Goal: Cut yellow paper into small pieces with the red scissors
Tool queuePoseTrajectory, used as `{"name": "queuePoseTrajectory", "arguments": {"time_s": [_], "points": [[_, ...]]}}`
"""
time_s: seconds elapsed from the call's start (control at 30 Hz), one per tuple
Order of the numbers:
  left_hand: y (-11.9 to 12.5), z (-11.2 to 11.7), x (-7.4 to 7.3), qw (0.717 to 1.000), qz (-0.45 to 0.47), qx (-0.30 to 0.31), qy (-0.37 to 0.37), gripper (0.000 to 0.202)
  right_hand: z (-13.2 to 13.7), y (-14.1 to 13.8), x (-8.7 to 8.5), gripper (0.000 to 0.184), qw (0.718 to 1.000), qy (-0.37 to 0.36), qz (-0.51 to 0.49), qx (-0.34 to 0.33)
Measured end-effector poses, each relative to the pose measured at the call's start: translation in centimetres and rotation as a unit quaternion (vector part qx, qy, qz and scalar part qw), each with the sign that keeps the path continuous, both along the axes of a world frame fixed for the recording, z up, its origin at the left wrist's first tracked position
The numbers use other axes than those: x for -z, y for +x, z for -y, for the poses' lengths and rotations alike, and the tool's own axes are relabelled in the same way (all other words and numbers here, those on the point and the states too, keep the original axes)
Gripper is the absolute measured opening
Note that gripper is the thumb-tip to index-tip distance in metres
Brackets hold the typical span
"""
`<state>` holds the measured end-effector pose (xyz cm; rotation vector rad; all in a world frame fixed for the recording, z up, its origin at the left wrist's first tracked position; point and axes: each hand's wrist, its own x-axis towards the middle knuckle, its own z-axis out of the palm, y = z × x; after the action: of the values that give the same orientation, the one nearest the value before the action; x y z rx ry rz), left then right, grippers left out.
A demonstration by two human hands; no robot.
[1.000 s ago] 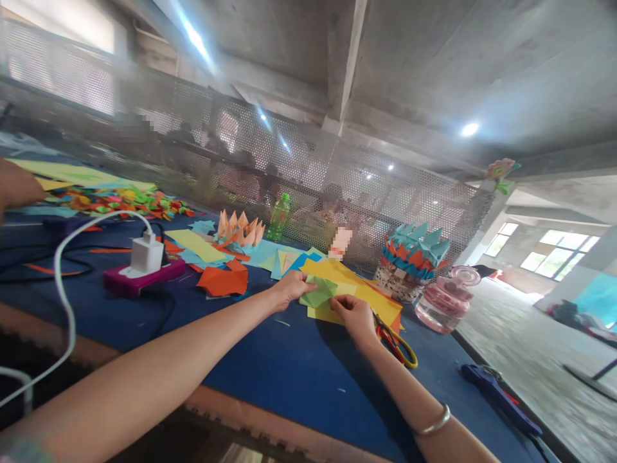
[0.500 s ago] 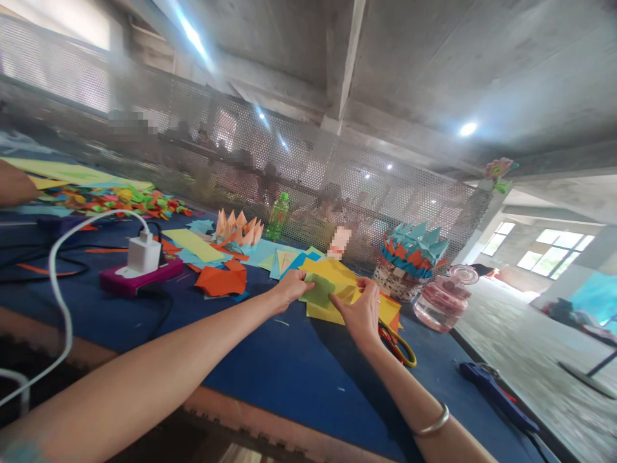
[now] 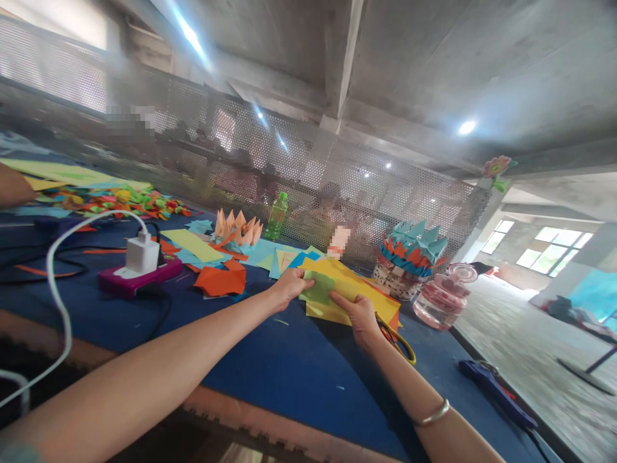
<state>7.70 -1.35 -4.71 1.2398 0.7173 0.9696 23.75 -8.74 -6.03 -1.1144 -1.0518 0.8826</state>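
Note:
A small light green paper (image 3: 318,284) is held up over a bright yellow sheet (image 3: 371,290). My left hand (image 3: 290,287) is closed, pinching the left edge of the green paper between thumb and fingers. My right hand (image 3: 362,318) is closed at the paper's right side, its thumb lying on the front face and pointing left. Most of its other fingers are hidden behind the paper and the hand. Scissors with yellow handles (image 3: 407,349) lie just beside my right wrist, partly covered by it.
Orange paper pieces (image 3: 220,280), a peach folded-paper crown shape (image 3: 237,228) and a green bottle (image 3: 277,215) stand left and behind. A purple power strip (image 3: 139,275) carries a white charger. A decorated basket (image 3: 402,276), pink jar (image 3: 441,302) and blue glue-gun-like tool (image 3: 496,389) are right.
My right hand's fingers, raised over the yellow sheet before, have lowered and curled in behind the paper. My left hand keeps its pinch in nearly the same place.

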Motion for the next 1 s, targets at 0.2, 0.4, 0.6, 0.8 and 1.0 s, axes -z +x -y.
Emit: {"name": "queuePoseTrajectory", "arguments": {"time_s": [0.2, 0.4, 0.6, 0.8, 1.0], "points": [[0.2, 0.0, 0.5, 1.0, -0.018, 0.014, 0.014, 0.006, -0.2, -0.1, 0.6, 0.038, 1.0, 0.011, -0.005, 0.017], [-0.1, 0.6, -0.3, 0.999, -0.026, 0.011, 0.016, 0.013, -0.3, 0.3, 0.9, 0.037, 0.999, 0.003, 0.024, 0.029], [-0.2, 1.3, -1.3, 1.0, -0.005, -0.011, 0.008, 0.03, -0.4, 0.5, 1.2, 0.033, 0.999, -0.006, 0.035, 0.031], [0.5, 0.7, -0.3, 0.999, -0.009, -0.028, 0.017, 0.022, -0.4, 0.4, 1.0, 0.037, 0.999, 0.0, 0.038, 0.022], [0.7, 0.6, 0.0, 0.999, -0.009, -0.024, 0.024, 0.02, -0.3, 0.4, 1.1, 0.032, 0.998, -0.004, 0.052, 0.029]]}}
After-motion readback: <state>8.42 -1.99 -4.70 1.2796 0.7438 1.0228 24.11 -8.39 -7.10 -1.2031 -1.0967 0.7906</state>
